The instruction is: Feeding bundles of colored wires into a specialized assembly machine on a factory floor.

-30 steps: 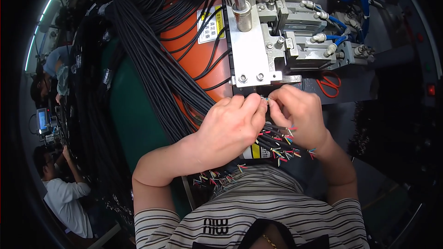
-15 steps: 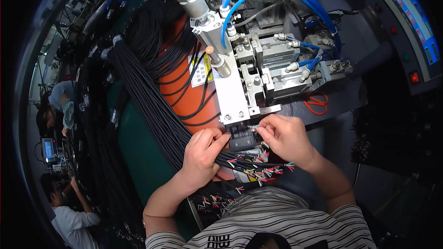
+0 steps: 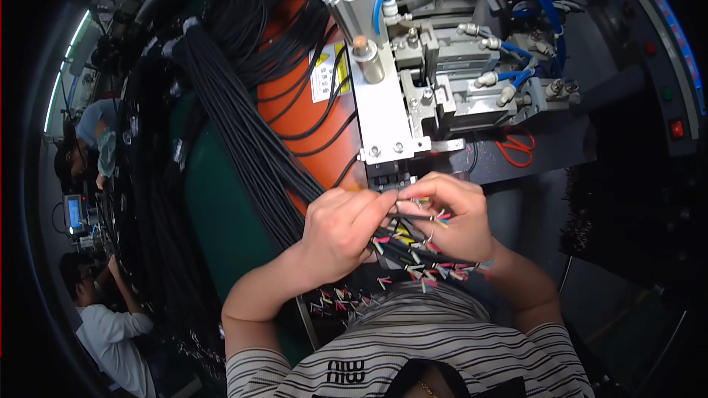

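Note:
My left hand [image 3: 341, 232] is closed, thumb and forefinger pinching a black cable close to its stripped end. My right hand [image 3: 456, 210] is closed too; its fingertips meet the left ones at the coloured wires of that cable, partly hidden by the fingers. Under both hands lies a bunch of black cables [image 3: 402, 250], their ends fanned into short red, white, yellow and blue wires. Just beyond my fingertips sits a black fixture block [image 3: 389, 175], below the white metal plate of a pneumatic machine [image 3: 383, 125].
A thick bundle of black cables [image 3: 236, 118] runs across the orange surface [image 3: 332, 140] on the left. Red-handled scissors [image 3: 515, 149] lie right of the machine. A control panel [image 3: 675, 88] with buttons stands at far right. Two people [image 3: 114, 339] work at far left.
Both hands have drawn back from the black fixture toward me and come together, fingertips now meeting at the cable end. The view has shifted, so the machine appears higher.

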Demonstrator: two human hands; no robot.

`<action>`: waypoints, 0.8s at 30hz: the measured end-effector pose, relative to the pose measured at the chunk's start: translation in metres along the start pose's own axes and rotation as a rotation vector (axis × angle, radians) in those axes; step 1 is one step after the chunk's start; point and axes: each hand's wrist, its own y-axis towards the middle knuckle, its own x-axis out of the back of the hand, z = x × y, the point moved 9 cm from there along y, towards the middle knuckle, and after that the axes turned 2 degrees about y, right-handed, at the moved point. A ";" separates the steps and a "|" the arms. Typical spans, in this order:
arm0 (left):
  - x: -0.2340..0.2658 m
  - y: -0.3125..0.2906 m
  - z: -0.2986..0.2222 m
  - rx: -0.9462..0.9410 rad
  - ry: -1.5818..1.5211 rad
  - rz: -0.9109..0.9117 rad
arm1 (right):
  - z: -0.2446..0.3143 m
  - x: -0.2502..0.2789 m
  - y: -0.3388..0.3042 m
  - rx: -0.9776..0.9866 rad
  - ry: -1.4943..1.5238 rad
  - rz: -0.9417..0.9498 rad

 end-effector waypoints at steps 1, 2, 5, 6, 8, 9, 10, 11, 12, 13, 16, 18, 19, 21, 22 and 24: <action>0.000 0.001 0.004 0.003 -0.009 -0.025 | 0.006 0.001 0.003 0.062 -0.064 -0.010; 0.000 0.001 0.007 0.004 -0.017 -0.051 | -0.010 0.001 -0.001 -0.112 0.148 -0.059; 0.001 0.001 0.006 0.030 -0.035 -0.094 | -0.028 -0.003 -0.010 -0.288 0.382 -0.104; 0.001 0.003 0.008 0.041 -0.052 -0.134 | -0.028 -0.003 -0.011 -0.283 0.407 -0.102; 0.001 0.001 0.014 0.082 -0.092 -0.186 | -0.029 -0.001 -0.013 -0.279 0.432 -0.095; 0.000 0.001 0.015 0.085 -0.093 -0.186 | -0.033 -0.001 -0.014 -0.315 0.510 -0.083; -0.001 0.001 0.014 0.080 -0.096 -0.166 | -0.036 -0.001 -0.014 -0.351 0.587 -0.071; -0.002 0.002 0.013 0.076 -0.099 -0.146 | -0.038 -0.002 -0.014 -0.386 0.664 -0.059; -0.003 0.002 0.013 0.071 -0.101 -0.126 | -0.040 -0.004 -0.013 -0.422 0.741 -0.047; -0.003 0.002 0.013 0.073 -0.102 -0.127 | -0.041 -0.006 -0.014 -0.508 0.731 -0.025; -0.004 -0.001 0.002 -0.043 -0.033 -0.129 | -0.033 -0.001 -0.010 -0.298 0.532 -0.031; -0.005 0.000 0.001 -0.038 -0.015 -0.156 | -0.020 0.006 -0.006 -0.118 0.194 -0.095; -0.004 0.000 0.001 -0.035 0.005 -0.184 | -0.020 0.006 -0.005 -0.119 0.194 -0.095; -0.004 -0.002 0.000 -0.071 0.037 -0.163 | -0.017 0.004 -0.002 -0.074 0.190 -0.063; -0.002 -0.003 -0.002 -0.086 0.057 -0.169 | -0.015 0.003 -0.001 -0.052 0.187 -0.047; 0.003 -0.002 -0.005 -0.097 0.066 -0.186 | -0.012 0.005 -0.002 -0.089 0.235 -0.068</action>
